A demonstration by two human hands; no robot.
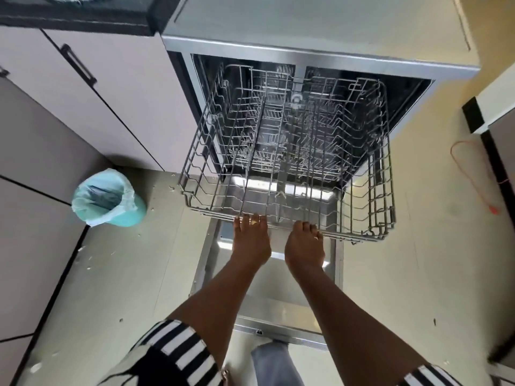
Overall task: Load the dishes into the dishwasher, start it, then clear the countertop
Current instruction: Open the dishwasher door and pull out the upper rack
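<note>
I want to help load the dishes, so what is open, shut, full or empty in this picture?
dishwasher door: open, folded down flat.
upper rack: pulled out, no dishes in it.
left hand: fingers curled over the upper rack's front rim.
right hand: fingers curled over the same rim.
bin: upright, no lid, lined with a bag.
cabinet door: shut.

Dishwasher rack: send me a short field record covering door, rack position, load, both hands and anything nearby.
door: open, folded down flat
rack: pulled out over the door
load: no dishes visible in the rack
left hand: grips the rack's front edge
right hand: grips the same edge, beside the left
bin: teal, lined, on the floor left of the rack
</note>
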